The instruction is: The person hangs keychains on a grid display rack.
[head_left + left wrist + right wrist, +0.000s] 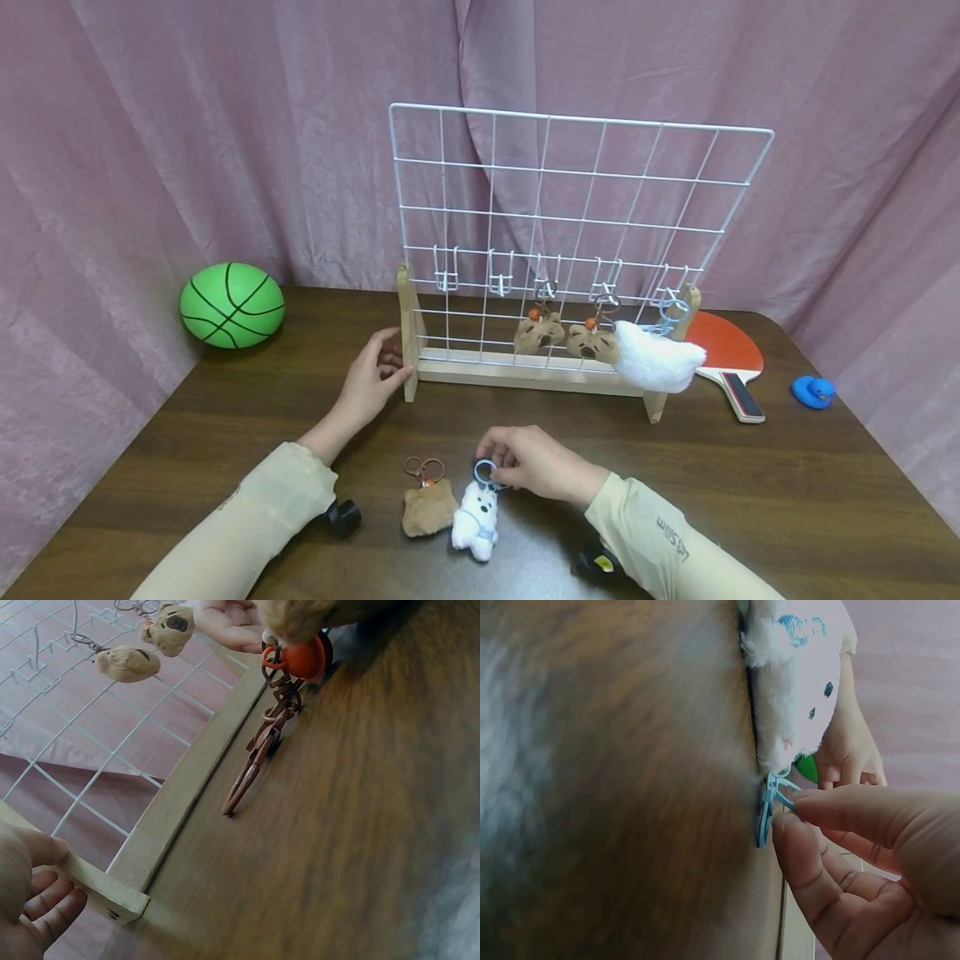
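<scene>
My left hand (372, 372) holds the left wooden leg (409, 333) of a white wire grid rack (585, 173), thumb on one side and fingers on the other. My right hand (536, 461) pinches the light blue ring (783, 796) of a white plush keychain (476, 521) between thumb and forefinger. That plush, a small animal with a dark nose, lies on the table. Beside it is a brown plush keychain (429, 509), its copper ring toward the rack. Two brown bear keychains (538, 333) and a fluffy white keychain (660, 357) hang from the rack's right hooks.
Two white hooks (446, 280) on the rack's left side carry nothing. A green ball (232, 306) sits at the table's back left. Behind the right leg lies a red paddle (724, 340), with a blue rubber duck (813, 392) near the right edge. Pink curtains (225, 125) hang behind.
</scene>
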Demonstrator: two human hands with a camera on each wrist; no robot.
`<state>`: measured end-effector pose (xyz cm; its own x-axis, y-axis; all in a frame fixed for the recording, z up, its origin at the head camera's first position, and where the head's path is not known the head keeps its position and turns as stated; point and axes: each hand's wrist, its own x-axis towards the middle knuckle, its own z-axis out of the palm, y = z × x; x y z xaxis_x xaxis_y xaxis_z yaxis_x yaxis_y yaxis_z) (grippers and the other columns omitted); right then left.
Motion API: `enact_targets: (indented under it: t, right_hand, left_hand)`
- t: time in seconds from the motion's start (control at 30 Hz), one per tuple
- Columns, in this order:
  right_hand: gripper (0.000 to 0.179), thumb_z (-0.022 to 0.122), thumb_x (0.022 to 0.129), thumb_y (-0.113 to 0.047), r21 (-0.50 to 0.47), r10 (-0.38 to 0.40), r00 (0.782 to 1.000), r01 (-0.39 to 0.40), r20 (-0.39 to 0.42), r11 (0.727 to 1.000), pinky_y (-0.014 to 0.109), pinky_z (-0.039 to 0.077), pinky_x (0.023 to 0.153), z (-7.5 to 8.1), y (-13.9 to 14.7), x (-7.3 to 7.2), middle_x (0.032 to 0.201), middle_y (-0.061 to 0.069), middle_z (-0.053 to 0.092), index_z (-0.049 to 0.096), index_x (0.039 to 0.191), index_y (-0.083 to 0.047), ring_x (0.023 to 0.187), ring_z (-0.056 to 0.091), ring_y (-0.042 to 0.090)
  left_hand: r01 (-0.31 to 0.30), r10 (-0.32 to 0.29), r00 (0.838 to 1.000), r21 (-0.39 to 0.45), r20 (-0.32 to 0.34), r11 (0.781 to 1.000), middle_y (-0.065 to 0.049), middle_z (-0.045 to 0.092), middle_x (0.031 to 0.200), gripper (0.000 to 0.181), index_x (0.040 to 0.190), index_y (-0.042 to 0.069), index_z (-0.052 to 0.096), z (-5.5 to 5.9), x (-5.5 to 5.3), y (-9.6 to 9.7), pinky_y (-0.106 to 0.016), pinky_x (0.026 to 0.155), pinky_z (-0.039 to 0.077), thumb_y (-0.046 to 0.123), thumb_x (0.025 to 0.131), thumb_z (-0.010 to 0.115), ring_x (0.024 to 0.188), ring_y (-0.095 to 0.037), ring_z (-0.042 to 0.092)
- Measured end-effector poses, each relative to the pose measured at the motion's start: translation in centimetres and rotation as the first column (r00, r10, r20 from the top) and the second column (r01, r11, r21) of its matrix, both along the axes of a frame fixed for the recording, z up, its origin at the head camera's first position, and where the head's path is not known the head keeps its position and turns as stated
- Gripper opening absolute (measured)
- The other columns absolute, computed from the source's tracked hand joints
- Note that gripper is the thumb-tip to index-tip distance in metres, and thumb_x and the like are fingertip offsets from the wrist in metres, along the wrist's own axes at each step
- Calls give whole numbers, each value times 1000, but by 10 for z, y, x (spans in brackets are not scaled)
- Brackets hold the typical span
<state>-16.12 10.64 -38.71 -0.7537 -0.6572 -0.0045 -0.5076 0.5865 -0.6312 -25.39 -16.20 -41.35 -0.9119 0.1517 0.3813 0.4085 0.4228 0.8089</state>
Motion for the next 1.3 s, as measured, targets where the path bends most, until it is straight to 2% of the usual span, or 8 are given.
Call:
enact_targets:
  t: [0.17, 0.33, 0.6, 0.93, 1.17, 1.3]
  right_hand:
    - [19, 69, 84, -1, -26, -18, 1000, 18, 16, 999, 15, 51, 65, 0, 2, 1, 81, -1, 65, 64, 101, -8, 69, 56, 0]
    - [16, 68, 85, -2, -31, -25, 1000, 25, 8, 999, 15, 51, 65, 1, 3, 1, 81, 0, 66, 64, 99, -8, 70, 58, 1]
    - [9, 65, 86, 0, -58, -41, 999, 43, 30, 997, 15, 52, 53, 9, 6, 4, 80, 6, 67, 65, 94, -5, 63, 57, 3]
    - [8, 66, 86, -1, -20, -6, 997, 4, -76, 1000, 13, 50, 51, 23, 10, 4, 85, 5, 66, 68, 93, -5, 67, 56, 1]
    - [8, 66, 85, -3, 0, 11, 992, -11, -124, 1000, 13, 51, 58, 31, 11, 5, 83, 2, 67, 69, 91, -7, 70, 57, 1]
    - [8, 66, 85, -3, 4, 19, 988, -19, -153, 1000, 14, 53, 65, 37, 11, 6, 83, 0, 68, 69, 90, -8, 72, 59, 2]
  left_hand:
    - [-7, 7, 1000, -7, -6, 1000, -23, 57, 112, 60, 137, -3, 38, 0, 0, 0, -18, 79, 55, -4, 85, 67, 95, -29, 60]
    - [-12, 12, 1000, -7, 5, 1000, -23, 56, 112, 59, 137, -3, 38, -1, 0, 0, -19, 80, 54, -3, 86, 67, 96, -30, 59]
    - [-11, 11, 1000, -12, 6, 1000, -22, 56, 113, 60, 138, -2, 38, 0, 1, 0, -21, 81, 55, -3, 86, 67, 96, -30, 59]
    - [2, -2, 1000, 4, 19, 1000, -22, 56, 114, 60, 139, -1, 38, 0, 0, -1, -9, 78, 50, -3, 86, 67, 97, -30, 59]
    - [0, 0, 1000, -1, -12, 1000, -23, 57, 112, 60, 137, -3, 38, -1, 0, 0, -14, 78, 53, -4, 85, 67, 95, -28, 59]
    - [1, -1, 1000, 3, -6, 1000, -23, 57, 112, 60, 137, -3, 38, -1, 0, -1, -12, 77, 52, -4, 85, 67, 95, -28, 59]
